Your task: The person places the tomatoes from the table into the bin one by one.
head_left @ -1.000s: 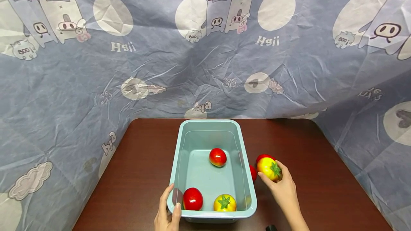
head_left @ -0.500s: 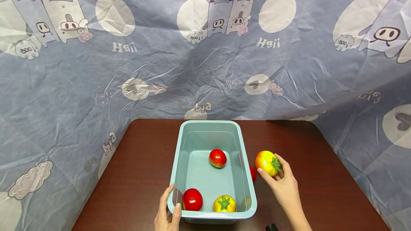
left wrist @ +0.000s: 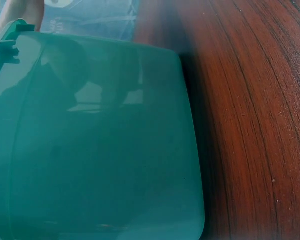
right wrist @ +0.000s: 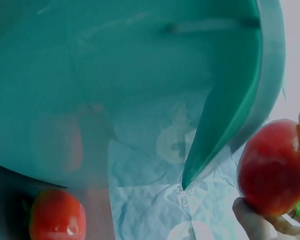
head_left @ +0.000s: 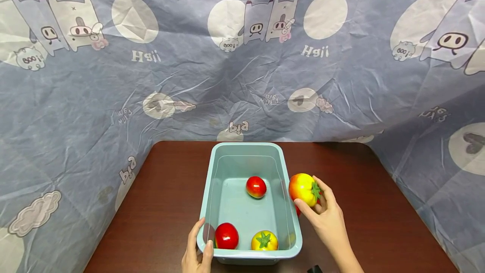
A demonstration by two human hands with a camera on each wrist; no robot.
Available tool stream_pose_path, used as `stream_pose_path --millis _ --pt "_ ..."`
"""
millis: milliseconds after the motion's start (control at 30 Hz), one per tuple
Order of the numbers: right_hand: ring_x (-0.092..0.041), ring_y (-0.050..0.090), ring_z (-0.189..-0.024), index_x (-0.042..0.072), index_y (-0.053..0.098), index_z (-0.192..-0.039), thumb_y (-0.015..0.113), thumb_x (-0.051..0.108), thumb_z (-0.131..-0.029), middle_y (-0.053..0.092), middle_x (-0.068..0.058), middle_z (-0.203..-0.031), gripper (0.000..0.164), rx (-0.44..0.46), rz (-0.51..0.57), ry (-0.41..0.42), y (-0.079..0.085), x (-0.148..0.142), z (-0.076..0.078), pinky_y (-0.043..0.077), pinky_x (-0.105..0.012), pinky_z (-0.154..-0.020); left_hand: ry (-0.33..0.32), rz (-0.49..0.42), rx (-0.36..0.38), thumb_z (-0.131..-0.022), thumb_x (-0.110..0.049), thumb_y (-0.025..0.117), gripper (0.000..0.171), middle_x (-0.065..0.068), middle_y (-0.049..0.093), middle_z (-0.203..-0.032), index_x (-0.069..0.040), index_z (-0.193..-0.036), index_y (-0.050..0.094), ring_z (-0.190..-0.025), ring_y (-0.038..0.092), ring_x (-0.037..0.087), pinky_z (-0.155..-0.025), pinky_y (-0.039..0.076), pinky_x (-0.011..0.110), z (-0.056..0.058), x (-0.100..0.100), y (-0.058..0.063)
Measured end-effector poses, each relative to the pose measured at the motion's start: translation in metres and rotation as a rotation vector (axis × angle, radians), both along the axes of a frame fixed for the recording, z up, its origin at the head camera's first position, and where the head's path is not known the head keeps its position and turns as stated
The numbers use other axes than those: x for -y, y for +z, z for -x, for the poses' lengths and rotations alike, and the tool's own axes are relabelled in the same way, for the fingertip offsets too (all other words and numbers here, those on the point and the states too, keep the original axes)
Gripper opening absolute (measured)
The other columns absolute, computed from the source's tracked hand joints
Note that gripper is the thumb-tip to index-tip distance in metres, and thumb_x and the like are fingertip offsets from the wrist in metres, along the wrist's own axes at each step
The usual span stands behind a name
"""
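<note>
My right hand (head_left: 326,218) pinches a yellow-red tomato (head_left: 303,189) with a green leafy top, at the right rim of a pale green plastic tub (head_left: 253,254). In the right wrist view this held tomato (right wrist: 270,167) shows its red side, level with the rim. My left hand (head_left: 197,247) grips the tub's near left corner; the left wrist view is mostly the tub's outer wall (left wrist: 105,150). Inside the tub lie a red tomato (head_left: 256,186) toward the far end, another red one (head_left: 226,236) near left and a yellow one (head_left: 264,240) near right.
A red tomato (right wrist: 57,217) lies on the table outside the tub's right wall, partly hidden in the head view. More red shows behind my right fingers. A small black object (head_left: 314,269) is at the bottom edge. A printed cloth (head_left: 242,75) hangs behind the brown table (head_left: 170,188).
My right hand has lifted the yellow-red tomato off the table's right side and carried it left and up to the tub's rim. The left hand and the tub stay in place.
</note>
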State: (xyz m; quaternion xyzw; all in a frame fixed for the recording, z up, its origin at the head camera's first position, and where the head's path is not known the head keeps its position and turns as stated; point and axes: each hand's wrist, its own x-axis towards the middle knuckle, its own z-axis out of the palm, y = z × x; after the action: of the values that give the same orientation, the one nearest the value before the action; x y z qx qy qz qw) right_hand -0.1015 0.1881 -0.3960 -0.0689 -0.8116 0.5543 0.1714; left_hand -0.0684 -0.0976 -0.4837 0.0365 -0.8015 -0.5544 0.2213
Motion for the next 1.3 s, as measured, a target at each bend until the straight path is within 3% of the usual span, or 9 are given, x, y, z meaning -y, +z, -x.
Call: stream_pose_path --millis 133,333,500,567,767,1133,1300 --pt "0.001 0.061 -0.096 0.015 0.041 -0.146 0.081 0.015 -0.082 0.052 -0.012 -0.136 0.075 -0.025 -0.035 0.021 0.001 0.006 -0.001 0.051 -0.01 -0.077 -0.005 -0.006 -0.001 -0.086 0.0 0.063 0.051 0.018 0.068 -0.113 -0.013 -0.135 0.055 -0.088 0.065 0.006 -0.062 0.057 0.028 0.0 0.0 -0.001" --pt "0.007 0.053 -0.102 0.02 0.045 -0.144 0.084 0.018 -0.078 0.053 -0.007 -0.135 0.076 -0.071 -0.146 0.024 0.002 0.015 -0.003 0.045 -0.004 -0.083 -0.005 0.006 0.02 -0.087 -0.001 0.063 0.051 0.018 0.068 -0.114 -0.014 -0.136 0.054 -0.088 0.063 0.003 -0.063 0.057 0.029 0.0 0.001 -0.001" --pt "0.003 0.052 -0.106 0.022 0.046 -0.144 0.086 0.023 -0.076 0.056 -0.003 -0.131 0.079 -0.111 -0.243 0.042 0.001 0.021 -0.002 0.052 -0.021 -0.089 -0.004 0.002 0.013 -0.087 -0.001 0.063 0.051 0.018 0.068 -0.114 -0.013 -0.135 0.054 -0.088 0.063 0.004 -0.062 0.057 0.028 0.0 0.001 -0.001" --pt "0.001 0.054 -0.106 0.021 0.046 -0.143 0.087 0.023 -0.074 0.057 -0.002 -0.129 0.08 -0.135 -0.267 0.059 0.0 0.023 -0.001 0.052 -0.021 -0.09 -0.005 -0.001 0.007 -0.087 0.0 0.063 0.051 0.018 0.068 -0.114 -0.013 -0.135 0.054 -0.088 0.064 0.004 -0.062 0.057 0.028 0.0 0.001 -0.001" --pt "-0.004 0.055 -0.103 0.018 0.049 -0.141 0.09 0.019 -0.07 0.059 0.002 -0.123 0.082 -0.232 -0.338 0.114 -0.006 0.027 0.001 0.04 -0.002 -0.089 0.0 0.002 0.005 -0.086 0.0 0.063 0.052 0.017 0.068 -0.115 -0.013 -0.135 0.055 -0.088 0.064 0.005 -0.062 0.057 0.028 0.0 0.0 0.0" --pt "-0.018 0.056 -0.116 0.015 0.049 -0.142 0.092 0.016 -0.065 0.056 -0.003 -0.132 0.088 -0.359 -0.573 0.167 -0.012 0.033 0.004 0.027 0.001 -0.101 -0.005 0.017 0.032 -0.088 -0.004 0.063 0.049 0.016 0.067 -0.116 -0.014 -0.135 0.054 -0.087 0.062 0.002 -0.061 0.057 0.029 -0.001 0.0 0.003" --pt "-0.02 0.056 -0.119 0.014 0.049 -0.142 0.092 0.018 -0.065 0.055 -0.003 -0.134 0.088 -0.358 -0.622 0.193 -0.014 0.034 0.005 0.03 -0.002 -0.102 -0.005 0.01 0.037 -0.088 -0.004 0.063 0.049 0.016 0.067 -0.115 -0.014 -0.135 0.054 -0.087 0.062 0.002 -0.061 0.057 0.028 -0.001 -0.001 0.004"
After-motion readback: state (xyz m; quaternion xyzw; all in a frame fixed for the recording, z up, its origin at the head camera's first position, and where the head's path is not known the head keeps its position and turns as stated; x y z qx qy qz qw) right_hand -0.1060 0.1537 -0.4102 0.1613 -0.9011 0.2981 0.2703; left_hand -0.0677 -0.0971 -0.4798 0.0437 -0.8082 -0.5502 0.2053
